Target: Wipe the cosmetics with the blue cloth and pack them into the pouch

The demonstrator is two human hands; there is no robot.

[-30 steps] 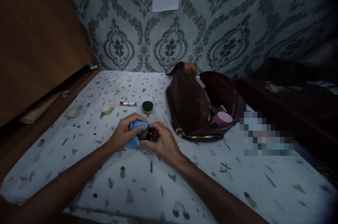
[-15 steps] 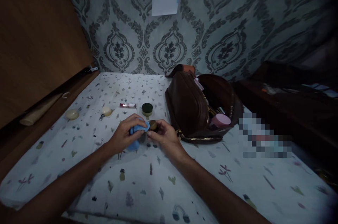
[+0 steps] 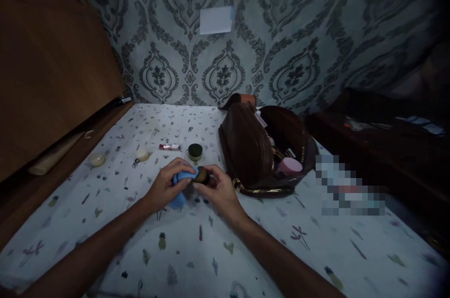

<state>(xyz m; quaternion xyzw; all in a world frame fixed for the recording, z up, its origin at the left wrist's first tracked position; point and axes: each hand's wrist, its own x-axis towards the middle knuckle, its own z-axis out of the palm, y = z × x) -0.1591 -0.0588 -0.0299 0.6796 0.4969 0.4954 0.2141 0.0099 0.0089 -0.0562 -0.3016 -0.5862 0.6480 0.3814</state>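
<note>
Between the fingers and thumb of my left hand (image 3: pixel 167 185) a blue cloth (image 3: pixel 180 199) is bunched, its loose end hanging below the hand. My right hand (image 3: pixel 222 190) grips a small round dark container (image 3: pixel 201 175), brownish-olive on the side that shows. The cloth presses against the container's left side. Just beyond the hands stands a low round jar with a dark green top (image 3: pixel 195 150). To its left lies a lip gloss tube (image 3: pixel 169 147), clear with a dark pink end.
An open brown leather bag (image 3: pixel 242 148) with a pink round container (image 3: pixel 290 166) in it stands to the right. Two pale round pieces (image 3: pixel 142 154) lie on the left. A wooden panel (image 3: pixel 52 73) borders the left side; patterned wallpaper rises behind.
The round container has turned a little in my right hand, and more of its face shows. The cloth stays against it. The whole view has tipped slightly upward.
</note>
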